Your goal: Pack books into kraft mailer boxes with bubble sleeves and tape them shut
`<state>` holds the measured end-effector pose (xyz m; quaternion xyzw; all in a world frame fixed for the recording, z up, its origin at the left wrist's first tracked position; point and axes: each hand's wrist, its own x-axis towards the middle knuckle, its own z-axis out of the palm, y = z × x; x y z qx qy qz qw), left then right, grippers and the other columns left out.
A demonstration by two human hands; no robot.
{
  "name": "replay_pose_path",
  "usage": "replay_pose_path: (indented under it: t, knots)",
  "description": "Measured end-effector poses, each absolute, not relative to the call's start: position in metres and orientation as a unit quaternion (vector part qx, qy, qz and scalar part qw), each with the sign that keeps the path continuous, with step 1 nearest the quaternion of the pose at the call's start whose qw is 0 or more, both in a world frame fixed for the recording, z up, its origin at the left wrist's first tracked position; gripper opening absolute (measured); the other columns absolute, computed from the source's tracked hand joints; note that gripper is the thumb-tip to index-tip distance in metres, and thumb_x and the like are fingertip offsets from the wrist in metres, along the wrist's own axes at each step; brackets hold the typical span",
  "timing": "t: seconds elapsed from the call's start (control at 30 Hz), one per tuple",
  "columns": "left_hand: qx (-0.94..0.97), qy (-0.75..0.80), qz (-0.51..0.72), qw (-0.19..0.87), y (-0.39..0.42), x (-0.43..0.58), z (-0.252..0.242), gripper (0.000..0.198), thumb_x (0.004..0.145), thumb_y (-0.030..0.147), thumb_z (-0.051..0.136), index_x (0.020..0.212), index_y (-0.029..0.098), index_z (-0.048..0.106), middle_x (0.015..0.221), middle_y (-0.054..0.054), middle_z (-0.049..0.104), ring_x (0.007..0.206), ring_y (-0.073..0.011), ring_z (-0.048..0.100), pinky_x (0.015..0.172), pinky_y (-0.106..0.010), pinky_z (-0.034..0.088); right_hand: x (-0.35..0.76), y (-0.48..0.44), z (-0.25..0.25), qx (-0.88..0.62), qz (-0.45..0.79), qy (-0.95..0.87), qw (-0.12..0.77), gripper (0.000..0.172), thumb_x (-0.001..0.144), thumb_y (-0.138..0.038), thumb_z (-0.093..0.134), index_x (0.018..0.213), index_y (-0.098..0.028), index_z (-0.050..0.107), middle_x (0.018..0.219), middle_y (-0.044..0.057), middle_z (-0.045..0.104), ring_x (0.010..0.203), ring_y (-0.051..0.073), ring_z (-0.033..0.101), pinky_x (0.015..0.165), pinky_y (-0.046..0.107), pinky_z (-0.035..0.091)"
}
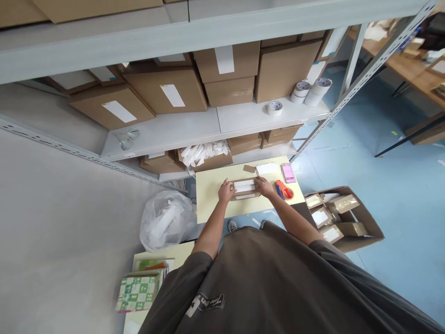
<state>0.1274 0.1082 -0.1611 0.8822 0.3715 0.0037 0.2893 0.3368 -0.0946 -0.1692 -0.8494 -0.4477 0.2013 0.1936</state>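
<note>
A small cardboard box [244, 191] with white labels on its top and front side rests on the pale yellow table [210, 204]. My left hand [226, 190] grips its left end, and my right hand [264, 186] holds the right end, fingers curled over the edges. To the right of my right hand lies a red and blue tape dispenser [284, 190]. Behind the box are a sheet of white paper [267, 168], a small brown cardboard piece [249, 169] and a pink pack [288, 173].
Metal shelving [181, 127] beyond the table carries large boxes, tape rolls [275, 108] and glasses [128, 138]. An open carton [373, 229] of small boxes stands at right. At left sit a clear plastic bag [167, 220] of white scraps and a green checked box [137, 293].
</note>
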Motion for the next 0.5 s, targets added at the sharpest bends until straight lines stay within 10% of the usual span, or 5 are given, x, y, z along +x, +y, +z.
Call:
replay_pose_path:
  t: [0.2,0.5]
  knots:
    - [0.860,0.405,0.060,0.305,0.075,0.120,-0.178,0.032,0.101,0.035,0.068,0.132,0.027,0.074,0.173,-0.010,0.047,0.159,-0.0294,0.045,0.127,-0.044,0.044,0.316,-0.094,-0.177,-0.870,0.256,-0.407,0.105,0.071,0.104,-0.021,0.044,0.175,-0.021,0.035,0.184,0.009,0.021,0.168,0.037,0.026,0.125,0.053,0.045]
    - [0.825,0.442,0.128,0.329,0.063,0.124,-0.191,0.037,0.102,0.037,0.065,0.137,0.024,0.067,0.174,-0.017,0.043,0.164,-0.0298,0.038,0.130,-0.048,0.040,0.343,-0.122,-0.167,-0.872,0.167,-0.376,0.265,0.069,0.101,-0.022,0.055,0.169,-0.017,0.043,0.175,0.017,0.042,0.163,0.036,0.034,0.131,0.059,0.034]
